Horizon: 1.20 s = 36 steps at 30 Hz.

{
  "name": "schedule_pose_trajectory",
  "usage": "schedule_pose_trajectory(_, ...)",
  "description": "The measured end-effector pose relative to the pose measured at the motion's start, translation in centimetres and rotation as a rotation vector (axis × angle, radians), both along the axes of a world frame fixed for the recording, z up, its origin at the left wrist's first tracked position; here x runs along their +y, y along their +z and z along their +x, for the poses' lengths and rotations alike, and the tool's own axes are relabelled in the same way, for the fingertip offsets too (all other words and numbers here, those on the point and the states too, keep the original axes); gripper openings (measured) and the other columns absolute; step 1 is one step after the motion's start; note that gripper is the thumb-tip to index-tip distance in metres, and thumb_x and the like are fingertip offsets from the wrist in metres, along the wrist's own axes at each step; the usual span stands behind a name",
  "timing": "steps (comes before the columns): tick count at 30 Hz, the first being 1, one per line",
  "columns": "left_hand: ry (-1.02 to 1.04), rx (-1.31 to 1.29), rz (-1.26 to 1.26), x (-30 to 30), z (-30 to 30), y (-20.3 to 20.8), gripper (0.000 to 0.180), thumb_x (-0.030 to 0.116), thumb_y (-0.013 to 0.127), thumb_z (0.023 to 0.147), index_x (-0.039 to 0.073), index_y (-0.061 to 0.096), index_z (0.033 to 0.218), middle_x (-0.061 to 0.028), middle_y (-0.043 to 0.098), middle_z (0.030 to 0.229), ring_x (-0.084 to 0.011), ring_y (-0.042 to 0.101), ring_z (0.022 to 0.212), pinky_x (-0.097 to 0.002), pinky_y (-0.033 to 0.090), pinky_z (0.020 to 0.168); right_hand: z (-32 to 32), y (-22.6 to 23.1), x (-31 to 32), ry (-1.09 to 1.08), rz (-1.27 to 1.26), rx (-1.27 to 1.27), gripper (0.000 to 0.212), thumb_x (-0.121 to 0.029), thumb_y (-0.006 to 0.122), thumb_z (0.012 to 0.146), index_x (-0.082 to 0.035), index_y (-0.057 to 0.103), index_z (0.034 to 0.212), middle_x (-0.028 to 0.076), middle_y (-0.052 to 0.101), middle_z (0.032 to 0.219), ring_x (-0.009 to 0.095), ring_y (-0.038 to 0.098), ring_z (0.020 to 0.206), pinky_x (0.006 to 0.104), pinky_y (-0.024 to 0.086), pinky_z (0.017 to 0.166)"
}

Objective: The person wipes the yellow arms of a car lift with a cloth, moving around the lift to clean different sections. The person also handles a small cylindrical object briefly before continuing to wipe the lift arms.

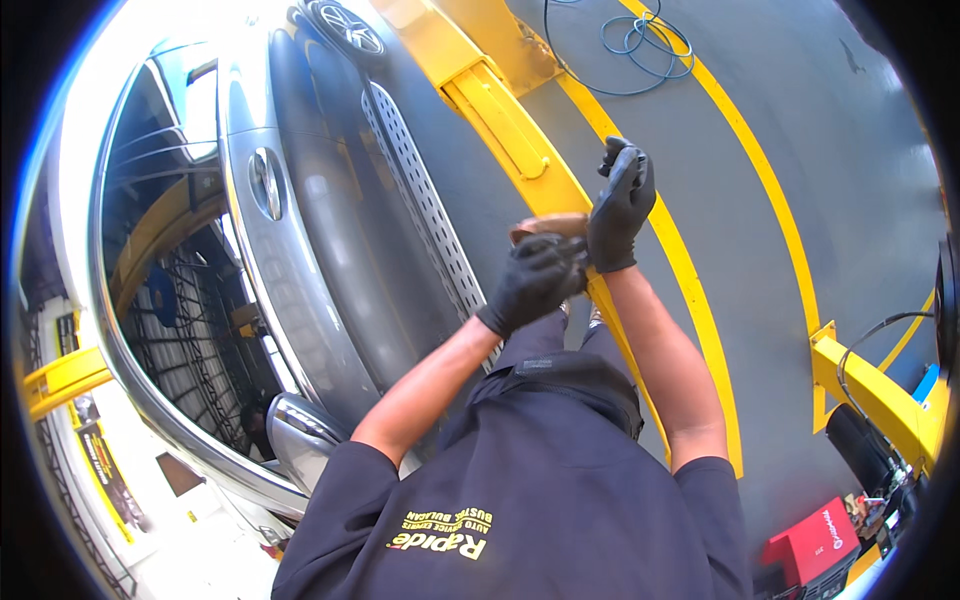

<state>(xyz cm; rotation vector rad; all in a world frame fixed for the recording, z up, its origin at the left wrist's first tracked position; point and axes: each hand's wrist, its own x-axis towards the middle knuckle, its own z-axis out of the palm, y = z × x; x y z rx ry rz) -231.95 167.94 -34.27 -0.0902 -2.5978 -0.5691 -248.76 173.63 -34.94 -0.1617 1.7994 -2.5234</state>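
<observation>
- The left hand (533, 280), wearing a black glove, is closing its fingers around the near end of a small brown object (548, 226), gripping it in front of the person's chest.
- The right hand (622, 205), also black-gloved, is standing upright just beside the brown object, its fingers curling over something dark at the fingertips; what that dark thing is cannot be told, and the lower part of the palm is touching the object's right end.
- The brown object is sitting between the two gloves, in the air above the yellow lift arm (505, 125), partly hidden by both hands.
- A silver car (300, 260) is standing to the left, its door handle and side step board showing, with the wing mirror (300, 435) near the person's left elbow.
- A yellow painted line (770, 190) is running across the grey floor (850, 150) to the right.
- A blue hose (640, 40) is lying coiled on the floor near the top edge.
- A red case (810, 545) is resting by the lower right corner.
</observation>
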Motion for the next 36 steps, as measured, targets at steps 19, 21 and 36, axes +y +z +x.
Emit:
schedule_pose_trajectory(19, -0.124, -0.074, -0.293, -0.6, -2.0, 0.3, 0.019, 0.011, 0.081, 0.093, 0.011, 0.081, 0.113, -0.0044, 0.077, 0.122, -0.0290, 0.073, 0.114, -0.0440, 0.058, 0.105, 3.1, -0.7, 13.9, 0.050, 0.277, -0.023, 0.030, -0.020, 0.050, 0.120, 0.000, 0.071, 0.120, 0.003, 0.068, 0.103, 0.010, 0.058, 0.089, 0.0285, 0.050, 0.083)
schedule_pose_trajectory(21, 0.073, 0.082, 0.118, -5.2, -4.3, 1.0, 0.016, 0.008, 0.074, 0.099, 0.006, 0.080, 0.114, -0.0089, 0.079, 0.115, -0.0295, 0.074, 0.110, -0.0426, 0.057, 0.103, 3.8, -1.4, 14.8, 0.073, 0.318, 0.002, 0.028, -0.018, 0.051, 0.119, 0.000, 0.071, 0.121, 0.003, 0.069, 0.104, 0.009, 0.058, 0.088, 0.0280, 0.050, 0.082)
schedule_pose_trajectory(36, 0.112, -0.010, 0.245, -6.2, -4.9, 0.0, 0.017, 0.012, 0.068, 0.104, 0.007, 0.081, 0.114, -0.0081, 0.079, 0.119, -0.0311, 0.070, 0.118, -0.0489, 0.050, 0.116, 4.7, -0.2, 14.6, 0.176, 0.430, 0.202, 0.016, -0.004, 0.058, 0.109, 0.003, 0.071, 0.116, 0.016, 0.068, 0.106, 0.027, 0.068, 0.093, 0.0390, 0.055, 0.085)
